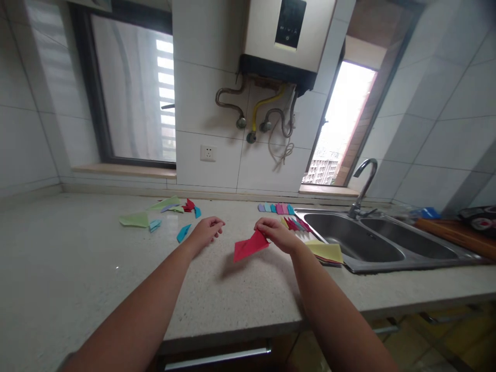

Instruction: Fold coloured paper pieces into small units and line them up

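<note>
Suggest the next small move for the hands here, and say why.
I'd probably have the left hand take the free end of the red paper. The right hand pinches it at one end only, the rest slants out over the counter with a shadow beneath, and the left hand is close by, with nothing visible in it.
</note>
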`<state>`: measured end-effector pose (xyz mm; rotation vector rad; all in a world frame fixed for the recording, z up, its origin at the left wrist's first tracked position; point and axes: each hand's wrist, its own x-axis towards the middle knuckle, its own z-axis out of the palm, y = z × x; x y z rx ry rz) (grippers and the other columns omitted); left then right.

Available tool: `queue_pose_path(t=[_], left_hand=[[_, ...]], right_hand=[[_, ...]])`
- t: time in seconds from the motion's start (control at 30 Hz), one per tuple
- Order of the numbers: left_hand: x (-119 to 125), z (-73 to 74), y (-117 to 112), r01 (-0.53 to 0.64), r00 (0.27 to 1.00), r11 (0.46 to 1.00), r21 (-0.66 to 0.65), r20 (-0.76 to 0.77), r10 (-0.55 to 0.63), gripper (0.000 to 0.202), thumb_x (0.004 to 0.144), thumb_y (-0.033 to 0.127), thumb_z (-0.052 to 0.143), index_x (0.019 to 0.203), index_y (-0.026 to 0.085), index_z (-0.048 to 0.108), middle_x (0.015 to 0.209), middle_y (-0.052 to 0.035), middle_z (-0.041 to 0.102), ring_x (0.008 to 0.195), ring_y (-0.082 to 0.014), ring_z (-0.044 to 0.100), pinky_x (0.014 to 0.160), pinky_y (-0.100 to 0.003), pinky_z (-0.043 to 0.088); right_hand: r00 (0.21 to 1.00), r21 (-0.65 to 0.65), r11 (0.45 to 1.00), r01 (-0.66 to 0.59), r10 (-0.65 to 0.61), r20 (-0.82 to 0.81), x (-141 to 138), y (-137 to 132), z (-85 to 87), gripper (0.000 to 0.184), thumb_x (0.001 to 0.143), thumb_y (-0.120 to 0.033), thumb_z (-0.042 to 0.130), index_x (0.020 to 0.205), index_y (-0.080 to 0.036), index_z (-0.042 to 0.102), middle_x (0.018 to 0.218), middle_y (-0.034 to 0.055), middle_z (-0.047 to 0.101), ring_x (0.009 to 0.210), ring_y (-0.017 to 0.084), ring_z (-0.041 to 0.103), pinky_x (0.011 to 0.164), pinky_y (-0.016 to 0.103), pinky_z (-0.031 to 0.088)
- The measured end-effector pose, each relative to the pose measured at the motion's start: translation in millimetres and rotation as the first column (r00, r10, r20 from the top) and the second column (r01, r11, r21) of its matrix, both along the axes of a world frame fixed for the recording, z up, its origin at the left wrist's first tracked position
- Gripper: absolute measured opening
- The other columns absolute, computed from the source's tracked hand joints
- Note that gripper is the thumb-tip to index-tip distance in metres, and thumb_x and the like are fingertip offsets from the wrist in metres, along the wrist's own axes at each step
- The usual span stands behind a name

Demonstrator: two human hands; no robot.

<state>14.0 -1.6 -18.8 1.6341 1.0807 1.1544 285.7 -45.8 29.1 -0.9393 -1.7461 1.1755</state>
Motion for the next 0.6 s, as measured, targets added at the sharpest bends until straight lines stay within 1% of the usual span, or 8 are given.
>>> queue_pose_path(t=[0.07, 0.13, 0.23, 0.3, 0.37, 0.47, 0.53, 0.6], left_hand=[[0.5, 1.2, -2.7, 0.012, 1.000, 1.000, 0.003, -0.009, -0.012, 0.034, 0.077, 0.046, 0.059, 0.092, 0.016, 0.066, 0.072, -0.0036, 0.061, 0.057, -0.0125, 0.054, 0.046, -0.021, 0.037], [1.3, 2.0, -5.3, 0.030, 0.999, 0.999, 0.011, -0.024, -0.029, 0.034, 0.077, 0.046, 0.059, 0.091, 0.016, 0.066, 0.072, -0.0040, 0.062, 0.059, -0.0133, 0.054, 0.047, -0.021, 0.038], [2.9, 1.8, -8.0, 0.056, 0.998, 0.998, 0.030, -0.045, -0.054, 0.033, 0.077, 0.046, 0.059, 0.090, 0.017, 0.066, 0.071, -0.0041, 0.062, 0.059, -0.0138, 0.054, 0.048, -0.022, 0.038], [4.2, 0.5, -9.0, 0.077, 0.996, 0.997, 0.029, -0.045, -0.076, 0.032, 0.077, 0.045, 0.060, 0.089, 0.017, 0.067, 0.070, -0.0040, 0.062, 0.059, -0.0139, 0.054, 0.048, -0.022, 0.037], [5.5, -1.0, -9.7, 0.105, 0.993, 0.994, 0.023, -0.049, -0.104, 0.032, 0.076, 0.045, 0.060, 0.089, 0.017, 0.067, 0.069, -0.0040, 0.062, 0.058, -0.0141, 0.053, 0.048, -0.022, 0.036], [6.9, -2.5, -11.5, 0.125, 0.990, 0.992, 0.034, -0.076, -0.122, 0.032, 0.075, 0.046, 0.061, 0.089, 0.017, 0.068, 0.068, -0.0043, 0.062, 0.058, -0.0148, 0.053, 0.048, -0.022, 0.035], [7.3, -2.2, -13.4, 0.127, 0.988, 0.991, 0.051, -0.100, -0.121, 0.032, 0.076, 0.046, 0.061, 0.089, 0.017, 0.069, 0.068, -0.0043, 0.063, 0.059, -0.0153, 0.053, 0.050, -0.023, 0.036], [7.2, -1.3, -15.5, 0.133, 0.984, 0.989, 0.066, -0.128, -0.124, 0.031, 0.077, 0.046, 0.061, 0.088, 0.018, 0.069, 0.069, -0.0041, 0.063, 0.060, -0.0158, 0.054, 0.052, -0.024, 0.037]], right_hand=[[0.992, 0.064, 0.990, 0.123, -0.125, 0.034, 18.1, -6.5, 3.4, 0.034, 0.079, -0.051, 0.066, 0.079, -0.017, 0.064, 0.062, -0.0029, 0.050, 0.055, 0.010, 0.043, 0.052, 0.024, 0.034], [0.960, 0.134, 0.952, 0.276, -0.281, 0.020, 43.3, -13.2, 6.2, 0.035, 0.080, -0.052, 0.064, 0.081, -0.017, 0.065, 0.062, -0.0025, 0.051, 0.056, 0.011, 0.043, 0.052, 0.024, 0.034], [0.868, 0.181, 0.850, 0.496, -0.491, -0.074, 92.2, -22.5, 9.4, 0.037, 0.076, -0.054, 0.068, 0.083, -0.018, 0.067, 0.066, -0.0014, 0.054, 0.057, 0.011, 0.044, 0.052, 0.024, 0.035], [0.794, 0.150, 0.780, 0.607, -0.591, -0.144, 128.1, -28.4, 11.3, 0.039, 0.072, -0.055, 0.071, 0.087, -0.018, 0.067, 0.074, 0.0011, 0.060, 0.061, 0.013, 0.049, 0.055, 0.025, 0.040], [0.728, 0.142, 0.714, 0.685, -0.663, -0.175, 162.0, -34.6, 12.8, 0.043, 0.069, -0.057, 0.072, 0.090, -0.019, 0.067, 0.079, 0.0028, 0.063, 0.064, 0.015, 0.053, 0.058, 0.027, 0.043], [0.642, 0.180, 0.618, 0.766, -0.749, -0.164, 202.2, -44.0, 12.8, 0.046, 0.066, -0.059, 0.072, 0.088, -0.019, 0.068, 0.080, 0.0039, 0.065, 0.064, 0.016, 0.054, 0.057, 0.028, 0.043], [0.611, 0.216, 0.580, 0.785, -0.783, -0.116, 219.3, -49.8, 10.2, 0.046, 0.067, -0.059, 0.071, 0.086, -0.017, 0.069, 0.080, 0.0049, 0.066, 0.065, 0.016, 0.054, 0.058, 0.028, 0.043], [0.599, 0.247, 0.572, 0.782, -0.799, -0.045, 229.3, -54.3, 5.3, 0.047, 0.069, -0.059, 0.069, 0.087, -0.016, 0.069, 0.080, 0.0061, 0.066, 0.066, 0.017, 0.055, 0.058, 0.028, 0.043]])
